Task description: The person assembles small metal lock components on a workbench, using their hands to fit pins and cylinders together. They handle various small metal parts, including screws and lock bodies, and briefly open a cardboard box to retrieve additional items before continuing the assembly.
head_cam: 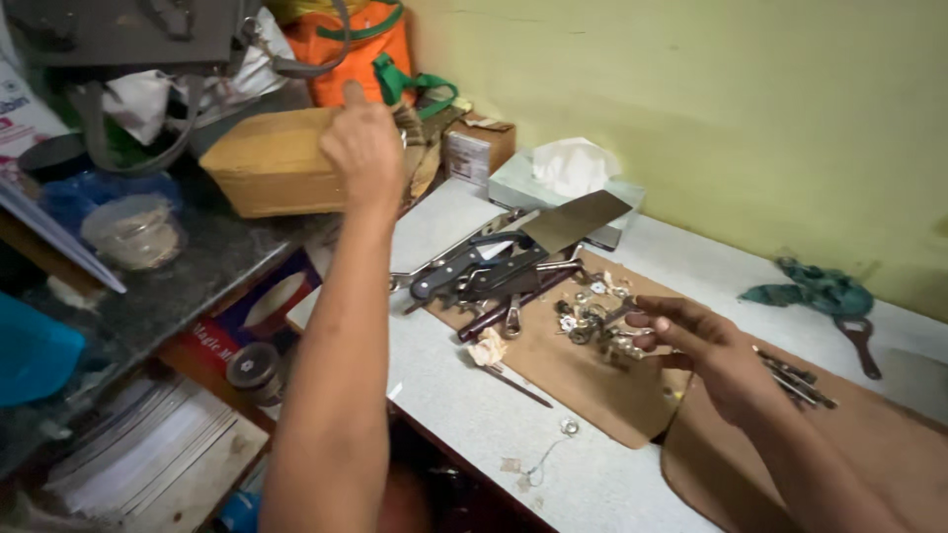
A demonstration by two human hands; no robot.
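Left hand (363, 148) touches box (272, 163), seemingly.

We see a tan cardboard box (269, 163) on the shelf, a small brown carton (478, 146) beside a pale tissue box (553, 188), and a red printed box (259, 311) below.

This looks like a small, cluttered repair workshop: a pale worktop (464, 415) under a yellow-green wall carries a brown leather mat (583, 380) strewn with small metal parts (592, 321), wrenches (509, 318) and a broad-bladed scraper (538, 242), beside crowded shelves (158, 296).
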